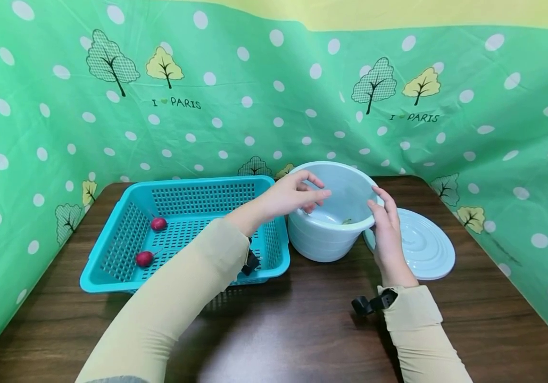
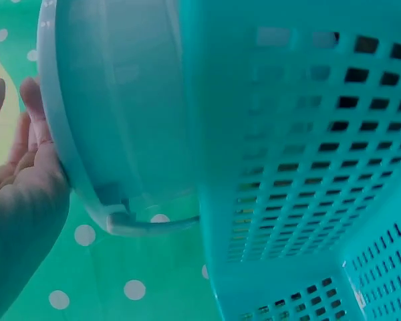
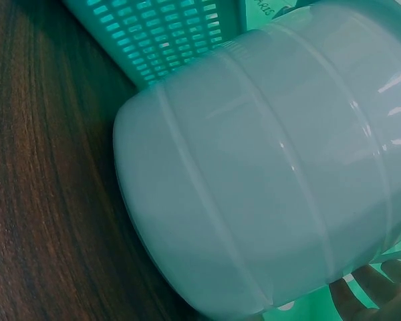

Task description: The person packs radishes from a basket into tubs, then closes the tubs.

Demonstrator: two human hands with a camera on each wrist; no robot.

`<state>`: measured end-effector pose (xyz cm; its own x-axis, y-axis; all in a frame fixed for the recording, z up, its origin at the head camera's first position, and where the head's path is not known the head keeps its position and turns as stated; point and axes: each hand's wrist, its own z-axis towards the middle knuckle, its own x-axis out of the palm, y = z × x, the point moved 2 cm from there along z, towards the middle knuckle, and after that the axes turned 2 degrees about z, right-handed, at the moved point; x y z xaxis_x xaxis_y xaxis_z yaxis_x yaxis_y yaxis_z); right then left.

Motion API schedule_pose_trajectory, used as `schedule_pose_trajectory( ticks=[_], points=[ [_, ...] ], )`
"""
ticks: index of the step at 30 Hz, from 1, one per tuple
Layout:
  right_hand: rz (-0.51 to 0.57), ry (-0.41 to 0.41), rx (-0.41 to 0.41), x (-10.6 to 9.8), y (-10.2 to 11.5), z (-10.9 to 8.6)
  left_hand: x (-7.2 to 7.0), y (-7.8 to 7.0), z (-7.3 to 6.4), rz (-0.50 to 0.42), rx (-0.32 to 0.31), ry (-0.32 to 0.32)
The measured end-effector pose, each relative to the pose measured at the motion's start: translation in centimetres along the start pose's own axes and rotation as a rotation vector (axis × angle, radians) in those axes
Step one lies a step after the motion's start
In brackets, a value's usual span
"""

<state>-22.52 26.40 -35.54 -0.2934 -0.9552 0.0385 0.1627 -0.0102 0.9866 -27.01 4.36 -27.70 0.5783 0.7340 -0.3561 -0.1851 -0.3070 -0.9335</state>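
Observation:
A pale blue plastic bucket (image 1: 324,242) stands upright beside a teal basket. My right hand (image 1: 388,234) grips the bucket's right rim, thumb at the inner side and fingers outside; in the right wrist view only some fingertips (image 3: 377,291) show near the wall. Over the left part of the bucket's mouth is my left hand (image 1: 295,194), its fingers loosely bent with nothing between them. A small greenish bit (image 1: 347,221) shows low inside the bucket. From the left wrist camera, the left hand (image 2: 30,160) is at the bucket's rim (image 2: 60,114).
Two red radishes (image 1: 158,224) lie in the teal perforated basket (image 1: 281,260), left of the bucket and close against it. The round pale blue lid (image 1: 427,244) lies on the brown wooden table (image 1: 298,330) at right. Green dotted cloth (image 1: 255,69) surrounds the table.

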Motion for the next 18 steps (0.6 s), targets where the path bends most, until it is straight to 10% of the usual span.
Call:
schedule_pose_trajectory(
  ticks=[18],
  points=[
    [0.008, -0.011, -0.002, 0.0, -0.1, 0.1, -2.9, 0.1, -4.9, 0.125, 0.066, 0.057]
  ],
)
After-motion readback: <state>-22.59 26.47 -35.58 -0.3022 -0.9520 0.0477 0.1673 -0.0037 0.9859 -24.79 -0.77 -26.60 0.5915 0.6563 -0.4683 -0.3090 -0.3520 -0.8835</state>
